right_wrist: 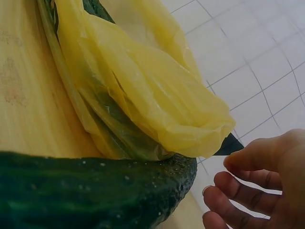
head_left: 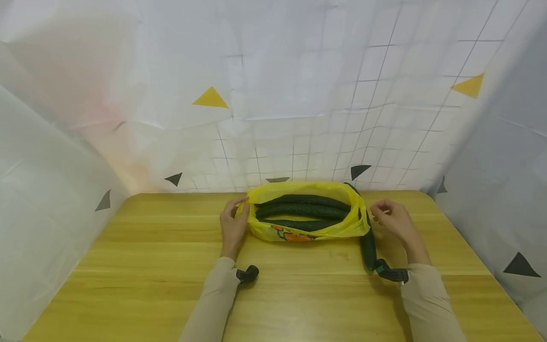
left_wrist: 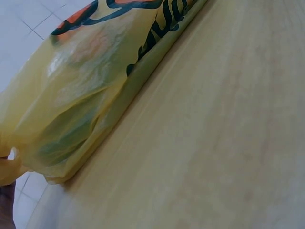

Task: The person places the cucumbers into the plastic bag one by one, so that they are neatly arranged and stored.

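A yellow plastic bag with an orange print lies on its side, its mouth spread wide. Inside are three dark green cucumbers, side by side. My left hand pinches the bag's left end between thumb and fingers; only a sliver of that hand shows in the left wrist view. Just beyond the bag's right end, my right hand is raised with loosely bent fingers and holds nothing. Another cucumber lies outside along that end, partly hidden by the bag, and appears close up in the right wrist view.
The wooden table extends in front of and on both sides of the bag. Behind its far edge hangs white sheeting with grid lines and triangle marks. Each wrist carries a small black camera.
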{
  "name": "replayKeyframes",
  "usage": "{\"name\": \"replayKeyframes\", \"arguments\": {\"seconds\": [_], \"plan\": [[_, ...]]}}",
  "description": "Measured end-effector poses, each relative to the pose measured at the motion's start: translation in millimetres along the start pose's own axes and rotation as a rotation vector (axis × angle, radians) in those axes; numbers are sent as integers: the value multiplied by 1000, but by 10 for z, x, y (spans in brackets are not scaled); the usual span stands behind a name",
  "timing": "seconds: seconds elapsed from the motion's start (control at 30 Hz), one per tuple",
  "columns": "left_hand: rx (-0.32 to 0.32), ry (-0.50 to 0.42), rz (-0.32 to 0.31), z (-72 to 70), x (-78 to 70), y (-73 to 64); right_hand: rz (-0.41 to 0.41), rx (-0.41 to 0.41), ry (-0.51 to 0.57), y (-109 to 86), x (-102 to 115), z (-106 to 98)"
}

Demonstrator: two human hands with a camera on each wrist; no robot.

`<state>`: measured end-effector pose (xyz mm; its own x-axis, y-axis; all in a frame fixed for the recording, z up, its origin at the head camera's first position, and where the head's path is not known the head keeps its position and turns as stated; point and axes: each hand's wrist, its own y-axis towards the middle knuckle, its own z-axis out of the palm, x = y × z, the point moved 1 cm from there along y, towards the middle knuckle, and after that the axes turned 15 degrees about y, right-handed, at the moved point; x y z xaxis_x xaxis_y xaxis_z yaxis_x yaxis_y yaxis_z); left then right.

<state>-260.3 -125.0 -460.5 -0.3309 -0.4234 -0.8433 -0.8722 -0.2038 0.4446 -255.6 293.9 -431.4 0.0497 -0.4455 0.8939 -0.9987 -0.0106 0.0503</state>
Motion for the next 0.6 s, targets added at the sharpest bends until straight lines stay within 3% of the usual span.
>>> {"name": "replayKeyframes", "arguments": {"seconds": [0.6], "plan": [[1,15,-20,-4,-12,0,97,167,64,-13,-45,64]]}}
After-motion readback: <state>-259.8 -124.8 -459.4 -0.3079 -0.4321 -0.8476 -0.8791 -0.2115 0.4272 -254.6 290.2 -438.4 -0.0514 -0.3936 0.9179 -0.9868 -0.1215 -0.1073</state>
